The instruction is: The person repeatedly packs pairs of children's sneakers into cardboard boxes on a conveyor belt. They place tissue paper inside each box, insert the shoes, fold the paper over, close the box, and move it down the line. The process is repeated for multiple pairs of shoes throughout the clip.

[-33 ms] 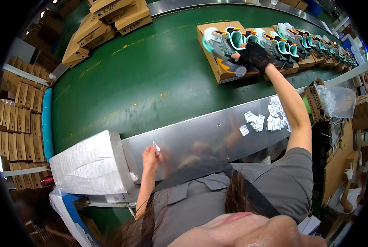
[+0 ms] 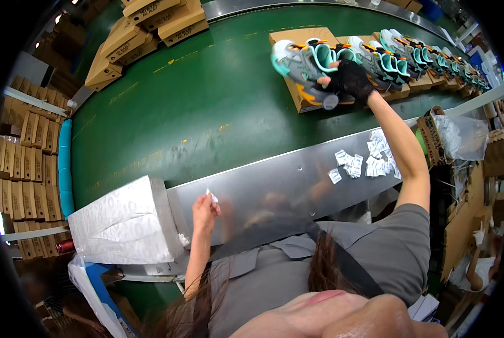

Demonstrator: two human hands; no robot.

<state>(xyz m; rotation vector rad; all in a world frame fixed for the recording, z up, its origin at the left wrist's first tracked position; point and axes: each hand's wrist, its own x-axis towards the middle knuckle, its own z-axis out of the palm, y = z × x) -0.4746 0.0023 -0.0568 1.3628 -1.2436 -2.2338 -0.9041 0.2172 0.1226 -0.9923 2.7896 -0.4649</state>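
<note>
My left hand point(image 2: 205, 212) is closed over the metal ledge, pinching a small white sachet point(image 2: 211, 195) between its fingertips. Out at the upper right, my right hand point(image 2: 353, 80) wears a black fingerless glove and grips the heel end of a pair of grey, white and mint sneakers point(image 2: 300, 65) with orange trim. A round tag hangs at their near side. The pair lies over a brown shoe box point(image 2: 302, 104), its toes jutting past the box's left edge. Loose white sachets point(image 2: 350, 163) lie on the metal ledge point(image 2: 252, 191) below my right forearm.
More sneakers on boxes point(image 2: 398, 59) line up to the right along the green conveyor belt point(image 2: 167, 107). Shoe boxes point(image 2: 133, 36) are piled at the far left. A white paper-wrapped block point(image 2: 119, 222) stands at the ledge's left end. A carton with a plastic bag point(image 2: 460, 135) sits at right.
The sneakers have shifted slightly left on the box, toes now past its edge. My left hand has risen a little with the sachet.
</note>
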